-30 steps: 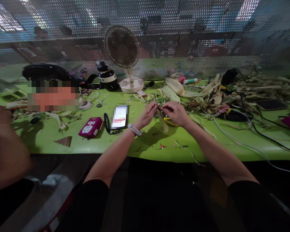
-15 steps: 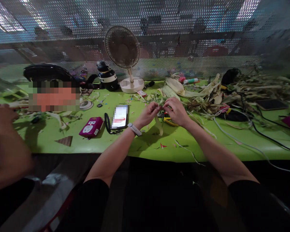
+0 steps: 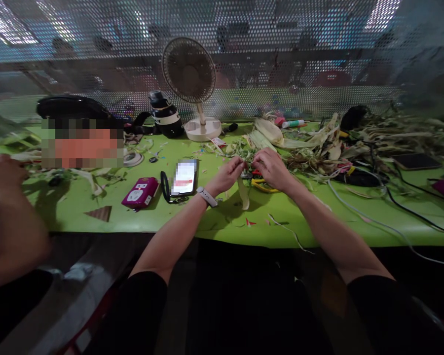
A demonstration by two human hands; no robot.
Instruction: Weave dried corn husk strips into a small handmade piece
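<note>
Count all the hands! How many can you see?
3: the camera wearer's left hand and right hand, close together over the green table, and another person's hand at the left edge. More may be hidden.

Desk fan (image 3: 189,71), black bottle (image 3: 166,116), lit phone (image 3: 186,177)

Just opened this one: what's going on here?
A person works with both hands over a green table. A pale strip hangs from the fingertips of the left hand. The right hand is close beside it, fingers bent; whether it holds anything is too small to tell. Pale husks lie beyond the hands, and another person's arm shows at the left.
</note>
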